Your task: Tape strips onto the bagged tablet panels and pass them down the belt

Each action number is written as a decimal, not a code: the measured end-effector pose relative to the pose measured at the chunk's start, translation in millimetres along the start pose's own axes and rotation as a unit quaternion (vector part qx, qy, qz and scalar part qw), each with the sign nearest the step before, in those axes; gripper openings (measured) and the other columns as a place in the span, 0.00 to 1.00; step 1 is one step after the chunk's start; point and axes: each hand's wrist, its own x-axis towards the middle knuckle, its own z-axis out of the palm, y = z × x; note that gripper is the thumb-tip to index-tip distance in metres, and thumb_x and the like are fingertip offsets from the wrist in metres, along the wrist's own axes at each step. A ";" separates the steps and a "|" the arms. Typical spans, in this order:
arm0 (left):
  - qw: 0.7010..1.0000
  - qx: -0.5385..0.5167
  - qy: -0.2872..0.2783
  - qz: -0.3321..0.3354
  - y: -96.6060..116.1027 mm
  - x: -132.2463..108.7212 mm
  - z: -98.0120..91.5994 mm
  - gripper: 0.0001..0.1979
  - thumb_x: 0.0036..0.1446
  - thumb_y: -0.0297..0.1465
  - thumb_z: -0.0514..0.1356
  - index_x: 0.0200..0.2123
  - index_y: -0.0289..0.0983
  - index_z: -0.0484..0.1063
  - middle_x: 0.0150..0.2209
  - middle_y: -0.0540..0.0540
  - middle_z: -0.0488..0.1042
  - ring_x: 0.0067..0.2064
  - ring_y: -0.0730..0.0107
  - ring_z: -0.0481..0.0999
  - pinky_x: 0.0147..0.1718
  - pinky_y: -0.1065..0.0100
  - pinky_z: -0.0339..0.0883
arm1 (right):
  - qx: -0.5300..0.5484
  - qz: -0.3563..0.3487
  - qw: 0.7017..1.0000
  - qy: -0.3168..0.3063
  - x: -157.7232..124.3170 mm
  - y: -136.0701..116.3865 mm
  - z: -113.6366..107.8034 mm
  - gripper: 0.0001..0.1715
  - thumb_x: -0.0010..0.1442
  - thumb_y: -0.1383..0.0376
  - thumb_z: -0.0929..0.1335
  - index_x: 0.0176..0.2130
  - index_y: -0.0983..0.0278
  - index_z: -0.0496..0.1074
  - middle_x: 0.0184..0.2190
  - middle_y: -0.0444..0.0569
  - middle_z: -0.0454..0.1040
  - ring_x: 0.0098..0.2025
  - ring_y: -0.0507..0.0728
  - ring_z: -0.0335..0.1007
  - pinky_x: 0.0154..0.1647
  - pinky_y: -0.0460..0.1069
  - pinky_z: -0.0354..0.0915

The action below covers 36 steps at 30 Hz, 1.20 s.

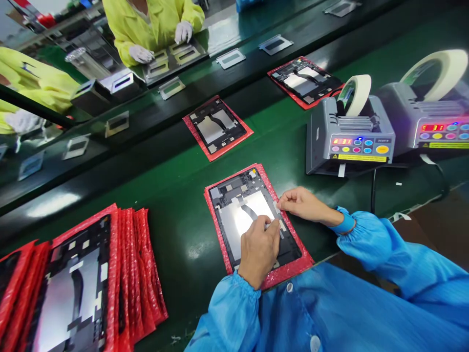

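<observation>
In front of me an opened tablet (234, 230), its inner side up with a silvery plate and a dark ribbon cable, lies on red bubble wrap (289, 271). My left hand (259, 249) is over the tablet's lower middle, thumb and fingers pinched together near its right side; what they hold, if anything, is hidden. At the tablet's right edge my right hand (298, 203) is closed in a pinch, its fingertips by a small pale patch. Whether that patch is in the fingers I cannot make out.
Two tape dispensers (351, 132) with tape rolls stand to the right. Wrapped tablets are stacked (128, 274) at the left; two more, one a wrapped tablet (216, 127), lie further back. Metal frames (230, 58) line the dark ledge. Across it, gloved co-workers in yellow (157, 29) handle parts.
</observation>
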 end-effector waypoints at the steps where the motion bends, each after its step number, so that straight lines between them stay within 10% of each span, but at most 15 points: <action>1: 1.000 0.009 0.001 0.001 -0.2 -0.3 1.0 0.15 0.63 0.32 0.46 0.48 0.45 0.69 0.39 0.47 0.68 0.36 0.72 0.68 0.35 0.70 0.64 | 0.003 0.003 1.000 -0.001 0.1 0.6 0.5 0.15 0.49 0.59 0.68 0.22 0.69 0.69 0.15 0.40 0.60 0.18 0.45 0.48 0.17 0.43 0.45; 30: 0.996 0.083 -0.020 -0.014 8.2 4.7 0.5 0.18 0.63 0.35 0.46 0.56 0.45 0.60 0.40 0.47 0.66 0.39 0.69 0.68 0.29 0.71 0.62 | 0.000 -0.016 1.000 -0.014 1.9 7.2 0.3 0.15 0.50 0.59 0.69 0.25 0.69 0.72 0.20 0.44 0.68 0.23 0.48 0.58 0.24 0.44 0.55; 36: 0.996 0.086 -0.023 -0.015 8.6 5.9 0.5 0.18 0.63 0.35 0.47 0.55 0.45 0.61 0.40 0.47 0.65 0.39 0.70 0.68 0.29 0.71 0.61 | 0.016 0.027 0.999 0.024 2.9 5.5 -1.9 0.17 0.50 0.57 0.69 0.29 0.70 0.72 0.13 0.39 0.61 0.15 0.46 0.50 0.14 0.43 0.45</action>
